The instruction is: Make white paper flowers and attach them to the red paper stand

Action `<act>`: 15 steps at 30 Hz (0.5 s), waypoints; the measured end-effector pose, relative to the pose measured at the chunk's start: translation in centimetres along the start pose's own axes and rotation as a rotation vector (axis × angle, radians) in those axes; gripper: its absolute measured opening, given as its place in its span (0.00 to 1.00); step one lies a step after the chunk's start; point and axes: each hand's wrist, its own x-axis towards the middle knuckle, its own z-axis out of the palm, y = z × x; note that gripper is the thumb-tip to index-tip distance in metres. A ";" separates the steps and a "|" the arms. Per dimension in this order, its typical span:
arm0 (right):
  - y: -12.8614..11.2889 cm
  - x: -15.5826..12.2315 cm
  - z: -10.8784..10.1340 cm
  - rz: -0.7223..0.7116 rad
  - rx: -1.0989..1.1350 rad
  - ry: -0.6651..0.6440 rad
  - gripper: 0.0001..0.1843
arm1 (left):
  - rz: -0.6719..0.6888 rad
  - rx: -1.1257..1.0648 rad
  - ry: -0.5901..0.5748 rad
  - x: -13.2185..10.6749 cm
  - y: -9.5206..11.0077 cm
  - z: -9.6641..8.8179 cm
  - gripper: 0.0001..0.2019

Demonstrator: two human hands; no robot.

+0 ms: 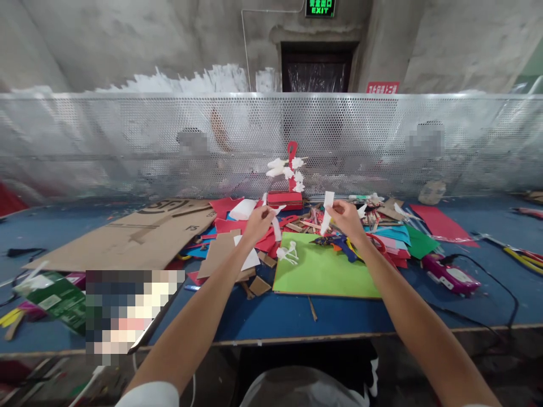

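Note:
My left hand (258, 224) is closed in a pinch on a narrow white paper strip (277, 230), whose end hangs below the fingers. Apart from it, my right hand (346, 217) pinches another white paper strip (327, 210), held upright. Below the hands lies a lime green board (316, 277). Small white paper pieces with thin stems (288, 253) rest on its left part. A blue glue gun (345, 247) lies near its back right, partly behind my right forearm. Behind the hands stands a red upright piece (292, 148) with white paper flowers (298, 176) on it.
A large cardboard sheet (127, 237) covers the left of the blue table (271, 316). Paper scraps and cardboard bits crowd the middle. A purple box with a black cable (452, 275) sits on the right, near a red sheet (441, 223). A perforated metal screen (169, 152) closes the back.

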 end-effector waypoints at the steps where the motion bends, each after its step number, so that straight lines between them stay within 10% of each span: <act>1: -0.1 0.0 -0.1 0.031 0.042 -0.012 0.14 | 0.009 -0.012 -0.009 0.0 0.1 0.0 0.11; 8: -0.7 -0.3 -0.5 0.226 0.417 -0.269 0.20 | -0.062 -0.255 -0.028 -0.2 0.8 0.3 0.09; 15: 1.0 -0.3 -1.0 0.233 0.048 -0.580 0.14 | -0.167 -0.378 -0.091 -0.2 0.7 0.5 0.14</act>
